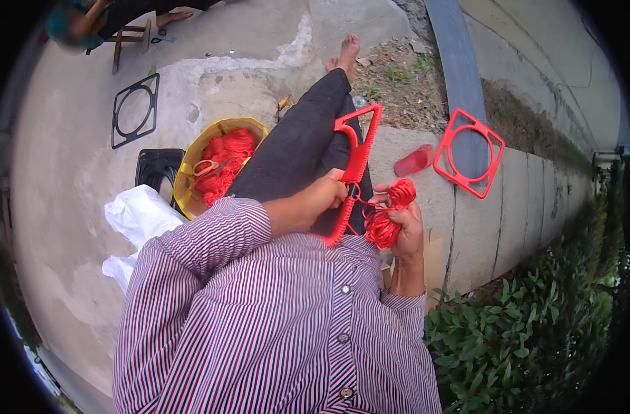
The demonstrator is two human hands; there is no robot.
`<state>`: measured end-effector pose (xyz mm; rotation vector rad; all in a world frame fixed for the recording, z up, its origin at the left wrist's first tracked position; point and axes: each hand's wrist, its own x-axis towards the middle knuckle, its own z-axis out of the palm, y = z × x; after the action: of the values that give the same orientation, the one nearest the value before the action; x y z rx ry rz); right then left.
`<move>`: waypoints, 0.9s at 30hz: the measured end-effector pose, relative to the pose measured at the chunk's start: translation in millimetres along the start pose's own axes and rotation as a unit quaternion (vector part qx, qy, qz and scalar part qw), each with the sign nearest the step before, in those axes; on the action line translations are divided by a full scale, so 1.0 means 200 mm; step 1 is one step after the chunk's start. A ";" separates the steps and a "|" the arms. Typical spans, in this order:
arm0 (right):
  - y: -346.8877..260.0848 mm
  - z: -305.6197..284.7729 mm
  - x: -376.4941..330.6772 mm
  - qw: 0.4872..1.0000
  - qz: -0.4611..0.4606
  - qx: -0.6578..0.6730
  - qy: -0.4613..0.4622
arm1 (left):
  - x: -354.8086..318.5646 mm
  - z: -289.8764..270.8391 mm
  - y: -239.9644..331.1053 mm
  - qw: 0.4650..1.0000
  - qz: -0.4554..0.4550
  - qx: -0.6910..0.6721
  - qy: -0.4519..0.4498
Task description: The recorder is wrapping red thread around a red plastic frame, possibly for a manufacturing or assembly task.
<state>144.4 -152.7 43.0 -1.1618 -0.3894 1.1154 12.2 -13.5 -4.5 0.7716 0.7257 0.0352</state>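
A red plastic frame [360, 157] with a curved inner edge stands tilted over my lap. My left hand [323, 193] grips its near side, fingers closed around the bar. In my right hand [410, 228], a looped bundle of red cord [382, 229] is held between the fingers. Thin strands of cord run from the bundle to the frame beside my left fingers. A short dark piece shows on the frame there, too small to make out. My legs in black trousers [287, 138] stretch out ahead.
Left of my legs stands a yellow-rimmed basket [183, 186] holding red cord and orange-handled scissors [206, 168]. Nearby are a black crate [146, 165], a white sack [146, 217] and a black frame [114, 114]. Rightward lie a red slipper [414, 160], another red frame [460, 182] and bushes [508, 324]. Another person [87, 21] sits far left.
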 end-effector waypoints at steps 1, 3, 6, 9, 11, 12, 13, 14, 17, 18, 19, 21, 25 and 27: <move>0.05 0.04 0.02 0.993 0.096 -0.066 0.030 | 0.00 0.00 0.00 1.000 -0.001 0.004 0.002; 0.08 0.10 0.03 0.988 0.075 -0.133 0.006 | 0.00 0.00 -0.01 1.000 0.005 -0.008 -0.006; 0.01 0.12 -0.02 0.998 0.019 -0.035 0.041 | 0.03 -0.01 -0.01 0.999 -0.002 -0.036 -0.008; -0.04 0.18 -0.07 0.998 0.000 -0.069 -0.004 | 0.06 -0.03 -0.01 0.998 -0.011 -0.046 -0.040; -0.08 0.22 -0.09 0.994 0.020 -0.102 -0.020 | 0.07 -0.03 -0.02 0.999 -0.023 -0.021 -0.028; -0.11 0.22 -0.10 0.994 0.000 -0.110 -0.021 | 0.06 -0.03 -0.02 0.999 -0.027 -0.001 -0.030; -0.14 0.21 -0.10 0.992 -0.004 -0.124 -0.005 | 0.06 -0.03 -0.02 0.999 -0.028 -0.003 -0.029; -0.20 0.17 -0.10 0.986 0.036 -0.162 0.009 | 0.05 -0.01 -0.01 1.000 -0.007 0.022 0.004; -0.42 0.00 -0.23 0.969 -0.098 -0.221 0.044 | -0.02 0.04 0.01 0.912 0.268 0.277 0.141; -0.51 -0.08 -0.26 0.959 -0.154 -0.226 0.078 | -0.05 0.07 0.03 0.799 0.404 0.406 0.181; -0.61 -0.15 -0.31 0.953 -0.176 -0.206 0.135 | -0.08 0.09 0.04 0.704 0.483 0.471 0.224; -0.76 -0.27 -0.35 0.917 -0.373 -0.014 0.137 | -0.15 0.15 0.06 0.677 0.519 0.515 0.083; -1.03 -0.36 -0.46 0.867 -0.477 0.137 -0.047 | -0.21 0.22 0.10 0.771 0.423 0.475 -0.035; -0.98 -0.34 -0.44 0.848 -0.493 0.023 0.193 | -0.17 0.20 0.13 0.822 0.425 0.378 0.004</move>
<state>253.0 -258.5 210.3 -0.9071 -0.5451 -0.0169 15.9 -29.4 51.3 1.8271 0.3247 0.5925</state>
